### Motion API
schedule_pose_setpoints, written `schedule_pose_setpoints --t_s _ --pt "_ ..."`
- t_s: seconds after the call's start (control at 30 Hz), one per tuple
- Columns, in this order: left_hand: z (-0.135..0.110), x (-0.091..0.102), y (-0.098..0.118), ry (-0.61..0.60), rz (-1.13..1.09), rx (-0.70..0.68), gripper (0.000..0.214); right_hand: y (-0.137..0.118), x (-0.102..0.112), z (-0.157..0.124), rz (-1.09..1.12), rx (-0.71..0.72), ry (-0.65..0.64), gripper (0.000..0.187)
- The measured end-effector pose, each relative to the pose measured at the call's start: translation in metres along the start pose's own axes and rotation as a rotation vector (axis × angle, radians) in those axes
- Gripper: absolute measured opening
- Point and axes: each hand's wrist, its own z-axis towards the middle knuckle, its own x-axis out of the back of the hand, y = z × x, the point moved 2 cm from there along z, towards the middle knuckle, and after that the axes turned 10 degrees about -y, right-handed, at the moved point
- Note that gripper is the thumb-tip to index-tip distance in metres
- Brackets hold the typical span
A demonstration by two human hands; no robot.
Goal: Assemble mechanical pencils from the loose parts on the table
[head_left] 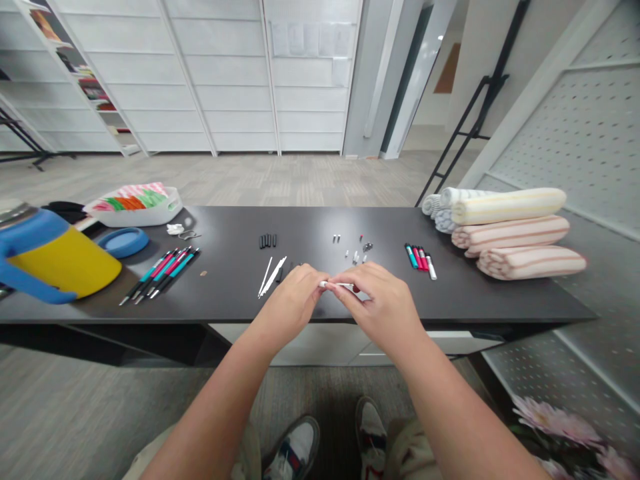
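My left hand [296,293] and my right hand [376,291] meet fingertip to fingertip over the table's front part. Between them lies a thin white pen refill [344,285] with a small white piece at its left end. Fingers of both hands are pinched on it and partly cover it. Left of my left hand are several loose white refills [273,275]. Black pen grips [267,241] stand in a row beyond. Small white pen parts [356,257] and a cluster of tiny metal pieces [368,246] lie past my right hand. Short coloured pen barrels [420,259] sit further right.
Several pens [163,272] lie on the dark table [225,227] at left, near a blue lid [123,242], a large yellow and blue jug [55,257] and a white basket [160,212] of colourful packets. Rolled towels [520,233] are stacked at the right end.
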Motion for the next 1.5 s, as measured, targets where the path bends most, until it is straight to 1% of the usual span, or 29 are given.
schedule_pose_setpoints --t_s 0.1,0.27,0.3,0.4,0.47,0.57,0.63,0.7,0.77,0.83,0.93,1.0,1.1,1.17,1.33,1.5 --pt "0.0 -0.001 0.0 0.003 -0.01 0.0 0.029 0.001 -0.005 0.0 0.02 -0.046 0.004 0.01" --pt "0.001 0.0 0.0 0.0 -0.027 0.017 0.028 0.004 -0.011 -0.002 0.045 -0.052 0.014 0.008" --pt "0.001 0.001 0.0 0.007 -0.029 0.027 0.028 0.006 -0.011 -0.003 0.045 -0.057 0.014 0.009" --pt "0.0 0.004 0.001 0.045 -0.054 0.07 0.028 0.014 -0.009 -0.004 0.026 -0.078 0.004 0.023" --pt "-0.003 0.006 0.0 0.089 -0.089 0.13 0.029 0.024 -0.006 -0.005 -0.026 -0.08 -0.013 0.023" --pt "-0.007 0.009 -0.004 0.174 -0.152 0.246 0.03 0.045 -0.004 -0.009 -0.157 -0.099 -0.051 0.011" --pt "-0.009 0.012 -0.006 0.234 -0.19 0.281 0.032 0.061 -0.003 -0.012 -0.236 -0.192 -0.038 0.009" --pt "-0.012 0.017 -0.008 0.291 -0.197 0.295 0.031 0.076 -0.003 -0.016 -0.293 -0.32 -0.005 0.011" --pt "-0.014 0.026 -0.01 0.344 -0.175 0.323 0.031 0.088 -0.002 -0.019 -0.326 -0.422 0.008 0.016" --pt "-0.018 0.038 -0.014 0.412 -0.141 0.373 0.031 0.095 -0.002 -0.021 -0.336 -0.483 0.013 0.02" --pt "-0.027 0.059 -0.027 0.562 -0.089 0.475 0.031 0.103 -0.002 -0.023 -0.342 -0.533 0.028 0.024" --pt "-0.034 0.067 -0.04 0.625 -0.094 0.525 0.032 0.108 -0.001 -0.022 -0.361 -0.548 0.017 0.029" --pt "-0.041 0.071 -0.059 0.6 -0.098 0.608 0.034 0.117 -0.002 -0.019 -0.407 -0.569 -0.02 0.038" --pt "-0.043 0.069 -0.066 0.567 -0.093 0.643 0.034 0.122 -0.002 -0.017 -0.445 -0.597 -0.055 0.041" --pt "-0.04 0.062 -0.065 0.538 -0.123 0.629 0.036 0.124 -0.004 -0.013 -0.528 -0.635 -0.149 0.042" --pt "-0.036 0.055 -0.064 0.511 -0.118 0.596 0.036 0.121 -0.003 -0.011 -0.535 -0.632 -0.162 0.037"
